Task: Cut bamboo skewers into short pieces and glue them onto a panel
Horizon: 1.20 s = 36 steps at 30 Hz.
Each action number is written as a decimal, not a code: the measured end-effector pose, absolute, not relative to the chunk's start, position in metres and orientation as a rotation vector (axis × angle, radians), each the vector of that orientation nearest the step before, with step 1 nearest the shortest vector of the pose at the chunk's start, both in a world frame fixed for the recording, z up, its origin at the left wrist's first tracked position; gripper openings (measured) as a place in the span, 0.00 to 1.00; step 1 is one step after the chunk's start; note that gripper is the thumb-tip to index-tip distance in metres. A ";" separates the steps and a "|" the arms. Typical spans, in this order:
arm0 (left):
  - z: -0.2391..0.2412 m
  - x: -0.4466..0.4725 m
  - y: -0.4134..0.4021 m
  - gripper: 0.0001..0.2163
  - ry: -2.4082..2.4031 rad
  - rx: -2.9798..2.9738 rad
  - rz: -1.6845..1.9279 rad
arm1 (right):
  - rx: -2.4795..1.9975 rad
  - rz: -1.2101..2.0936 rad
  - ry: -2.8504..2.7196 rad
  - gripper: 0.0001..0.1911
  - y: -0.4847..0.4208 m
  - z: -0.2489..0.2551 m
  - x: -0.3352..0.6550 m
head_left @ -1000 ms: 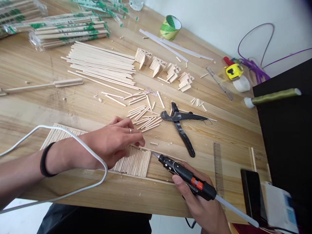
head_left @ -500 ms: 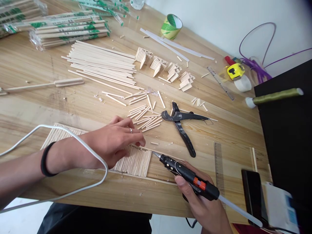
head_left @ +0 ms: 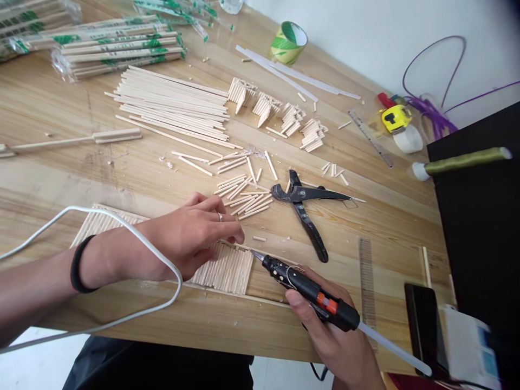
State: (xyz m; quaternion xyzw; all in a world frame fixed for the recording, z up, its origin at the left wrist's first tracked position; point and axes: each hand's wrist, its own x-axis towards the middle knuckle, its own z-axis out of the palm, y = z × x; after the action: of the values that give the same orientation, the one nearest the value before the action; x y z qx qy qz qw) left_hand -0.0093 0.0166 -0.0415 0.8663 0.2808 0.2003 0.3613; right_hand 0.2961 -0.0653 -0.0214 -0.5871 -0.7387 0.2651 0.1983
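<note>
My left hand point(head_left: 190, 235) lies on a flat panel of short wooden sticks point(head_left: 227, 268) glued side by side, its fingers curled down and pressing the panel's right end. My right hand point(head_left: 333, 330) grips a black glue pen point(head_left: 306, 290) with an orange band and a clear glue stick at its back. The pen's metal tip touches the panel's right edge, close to my left fingertips. A white cable point(head_left: 134, 241) loops over my left wrist.
Loose cut sticks point(head_left: 241, 197) and black cutting pliers point(head_left: 303, 203) lie just beyond the panel. Long sticks point(head_left: 174, 108), wrapped chopstick packs point(head_left: 114, 49), small stick stacks point(head_left: 280, 114), a tape roll point(head_left: 288, 42) and a yellow tape measure point(head_left: 396, 118) sit farther back. A phone point(head_left: 422, 327) lies at the right.
The glue pen's tip has edged slightly left, closer to the panel's right edge. My left hand has stayed in place on the panel.
</note>
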 end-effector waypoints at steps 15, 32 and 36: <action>-0.038 -0.009 0.017 0.16 0.728 2.229 0.496 | -1.722 0.920 -1.997 0.15 -0.068 -0.019 0.295; -0.038 -0.010 0.018 0.15 0.723 2.245 0.477 | -1.691 1.081 -1.965 0.17 -0.063 -0.012 0.295; -0.039 -0.009 0.018 0.15 0.730 2.237 0.481 | -1.731 0.990 -1.996 0.14 -0.066 -0.019 0.307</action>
State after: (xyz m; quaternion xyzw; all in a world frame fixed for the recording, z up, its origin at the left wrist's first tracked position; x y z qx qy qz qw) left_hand -0.0093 0.0183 -0.0386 0.8685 0.2835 0.1867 0.3613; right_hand 0.3073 -0.0663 -0.0191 -0.6058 -0.6984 0.3463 0.1592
